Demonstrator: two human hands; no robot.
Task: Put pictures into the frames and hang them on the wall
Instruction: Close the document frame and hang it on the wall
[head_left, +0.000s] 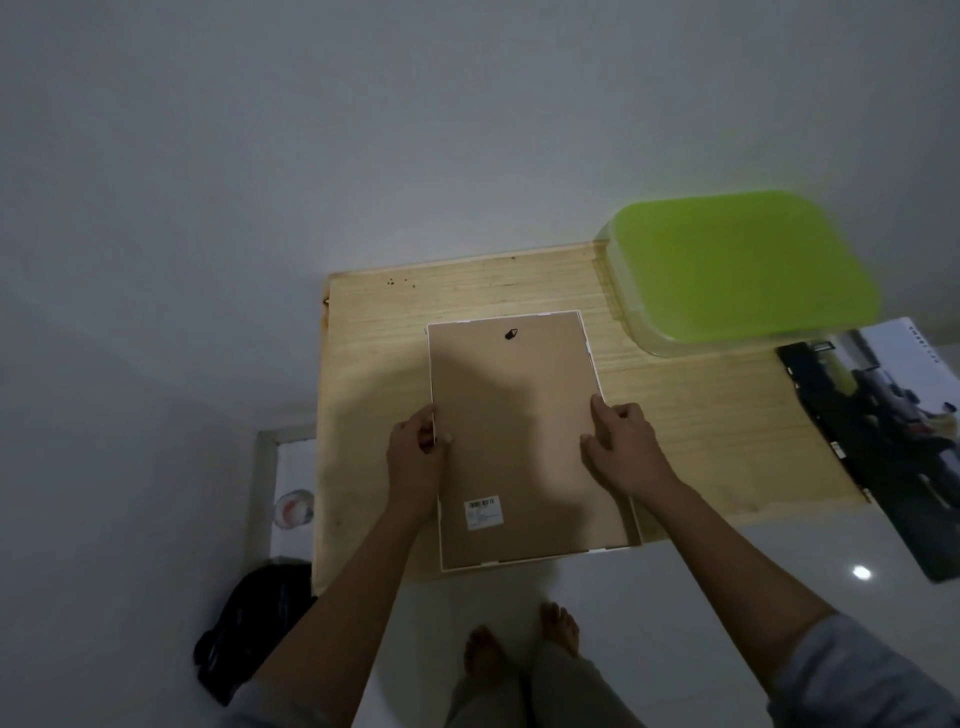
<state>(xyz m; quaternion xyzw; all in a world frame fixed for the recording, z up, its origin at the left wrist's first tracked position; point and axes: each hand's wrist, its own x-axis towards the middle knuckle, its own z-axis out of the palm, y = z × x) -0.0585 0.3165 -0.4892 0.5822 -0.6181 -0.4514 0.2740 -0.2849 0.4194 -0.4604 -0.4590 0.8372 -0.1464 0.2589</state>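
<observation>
Frame (514, 441) lies face down on wooden table (701, 415), brown backing up, near edge overhanging table front. Black hanger tab (511, 334) at far end, barcode sticker (484, 512) near me. From my feed: left hand (415, 457) grips frame's left edge, fingers curled round it, thumb on backing. Right hand (626, 447) pinches right edge, fingers bent, thumb on backing. Green-lidded box (743, 265) at table's far right corner. Dark picture sheet (893, 415) off right side. Black bag (249, 618) on floor, left.
</observation>
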